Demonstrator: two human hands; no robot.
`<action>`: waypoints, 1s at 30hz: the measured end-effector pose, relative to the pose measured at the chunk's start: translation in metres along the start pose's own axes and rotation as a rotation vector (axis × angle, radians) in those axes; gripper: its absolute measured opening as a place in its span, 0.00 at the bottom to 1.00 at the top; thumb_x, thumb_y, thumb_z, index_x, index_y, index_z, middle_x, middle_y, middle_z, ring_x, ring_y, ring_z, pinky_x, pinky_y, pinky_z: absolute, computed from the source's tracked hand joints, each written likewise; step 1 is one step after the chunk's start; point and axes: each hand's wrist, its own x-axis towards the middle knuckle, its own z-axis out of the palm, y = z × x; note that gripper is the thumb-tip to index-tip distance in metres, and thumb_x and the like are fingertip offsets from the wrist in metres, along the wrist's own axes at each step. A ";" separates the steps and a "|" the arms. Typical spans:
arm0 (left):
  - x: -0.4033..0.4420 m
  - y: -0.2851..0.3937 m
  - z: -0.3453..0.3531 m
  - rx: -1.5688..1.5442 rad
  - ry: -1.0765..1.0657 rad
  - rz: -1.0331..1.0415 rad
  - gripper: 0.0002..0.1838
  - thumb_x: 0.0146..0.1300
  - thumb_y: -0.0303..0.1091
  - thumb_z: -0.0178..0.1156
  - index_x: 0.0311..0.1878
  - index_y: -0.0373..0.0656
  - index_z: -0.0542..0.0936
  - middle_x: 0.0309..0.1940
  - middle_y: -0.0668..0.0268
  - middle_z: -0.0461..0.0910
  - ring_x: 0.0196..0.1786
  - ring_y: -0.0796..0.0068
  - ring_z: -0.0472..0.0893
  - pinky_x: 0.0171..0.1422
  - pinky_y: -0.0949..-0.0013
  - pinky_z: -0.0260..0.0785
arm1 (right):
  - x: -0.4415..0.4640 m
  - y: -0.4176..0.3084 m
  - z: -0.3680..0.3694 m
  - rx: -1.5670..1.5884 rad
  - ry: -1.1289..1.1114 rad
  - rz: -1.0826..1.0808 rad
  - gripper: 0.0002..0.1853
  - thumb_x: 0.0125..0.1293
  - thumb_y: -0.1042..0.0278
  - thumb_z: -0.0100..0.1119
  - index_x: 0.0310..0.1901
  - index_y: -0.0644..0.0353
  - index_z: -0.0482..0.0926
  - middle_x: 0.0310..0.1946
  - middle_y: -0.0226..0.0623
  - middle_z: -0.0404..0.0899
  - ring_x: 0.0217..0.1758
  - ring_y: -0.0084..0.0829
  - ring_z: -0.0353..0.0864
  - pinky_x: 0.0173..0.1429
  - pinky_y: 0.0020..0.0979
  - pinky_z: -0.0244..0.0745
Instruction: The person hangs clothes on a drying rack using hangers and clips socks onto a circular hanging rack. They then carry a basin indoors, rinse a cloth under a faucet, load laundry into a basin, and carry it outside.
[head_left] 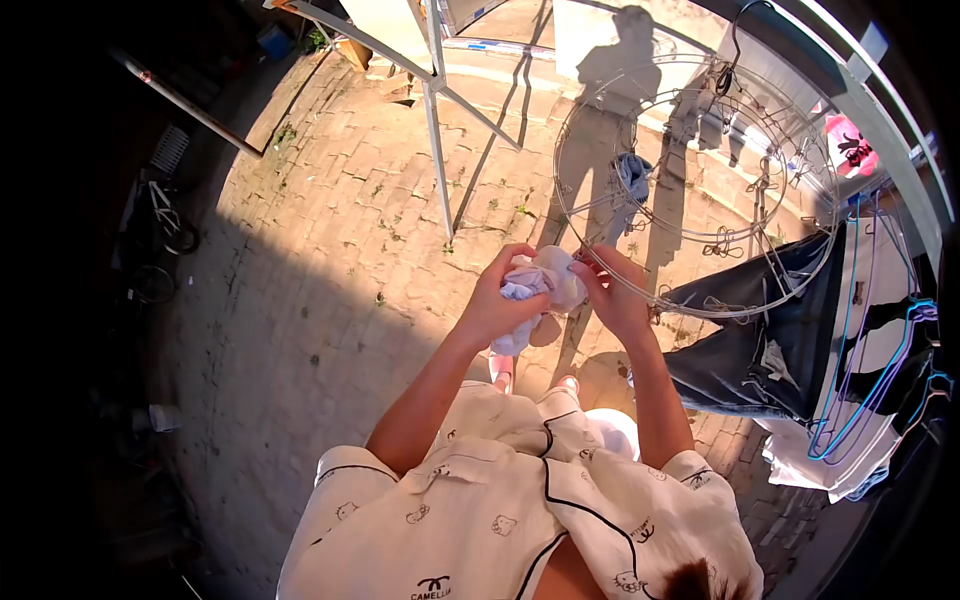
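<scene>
My left hand is closed around a bunch of small pale laundry, white and lilac, crumpled so that I cannot make out the pieces. My right hand pinches the edge of a white cloth piece that sticks out of the bunch. Just beyond and above my right hand hangs a round wire drying hanger with several metal clips around its rings. A blue cloth item is clipped on it.
Dark jeans hang at the right, beside blue and purple clothes hangers and white laundry. A metal stand rises from the brick paving ahead. A bicycle stands in shade at the left.
</scene>
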 end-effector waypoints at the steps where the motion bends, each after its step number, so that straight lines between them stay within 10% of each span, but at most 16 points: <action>1: 0.001 -0.012 -0.003 -0.031 0.007 -0.045 0.22 0.43 0.26 0.64 0.45 0.42 0.71 0.36 0.64 0.75 0.37 0.77 0.76 0.39 0.74 0.70 | -0.002 0.005 0.000 -0.002 0.069 -0.008 0.07 0.58 0.73 0.57 0.37 0.64 0.74 0.26 0.33 0.76 0.28 0.20 0.74 0.31 0.22 0.72; 17: 0.017 -0.035 -0.020 -0.659 -0.114 -0.206 0.18 0.48 0.23 0.60 0.45 0.37 0.73 0.37 0.65 0.77 0.37 0.78 0.78 0.39 0.76 0.72 | -0.001 0.049 -0.017 -0.309 0.256 -0.060 0.14 0.52 0.82 0.51 0.42 0.64 0.72 0.35 0.42 0.74 0.36 0.36 0.76 0.38 0.26 0.76; 24: 0.037 -0.049 -0.003 -0.302 -0.288 -0.189 0.18 0.43 0.22 0.60 0.42 0.40 0.74 0.52 0.61 0.71 0.48 0.73 0.74 0.51 0.70 0.68 | -0.007 0.075 -0.023 -0.447 0.593 -0.084 0.13 0.53 0.71 0.56 0.41 0.63 0.73 0.37 0.44 0.74 0.35 0.38 0.76 0.38 0.33 0.71; 27: 0.043 -0.053 0.005 -0.275 -0.311 -0.219 0.18 0.43 0.22 0.61 0.41 0.41 0.74 0.52 0.62 0.71 0.49 0.72 0.74 0.51 0.69 0.68 | -0.029 0.139 -0.007 -0.277 0.576 0.514 0.13 0.56 0.61 0.56 0.37 0.63 0.75 0.33 0.42 0.77 0.31 0.37 0.78 0.37 0.34 0.70; 30: 0.041 -0.052 0.012 -0.113 -0.383 -0.224 0.18 0.42 0.25 0.61 0.41 0.41 0.74 0.47 0.63 0.74 0.47 0.73 0.75 0.49 0.71 0.68 | -0.031 0.166 0.002 -0.151 0.535 0.523 0.14 0.59 0.58 0.53 0.32 0.63 0.75 0.23 0.42 0.77 0.29 0.34 0.78 0.34 0.33 0.69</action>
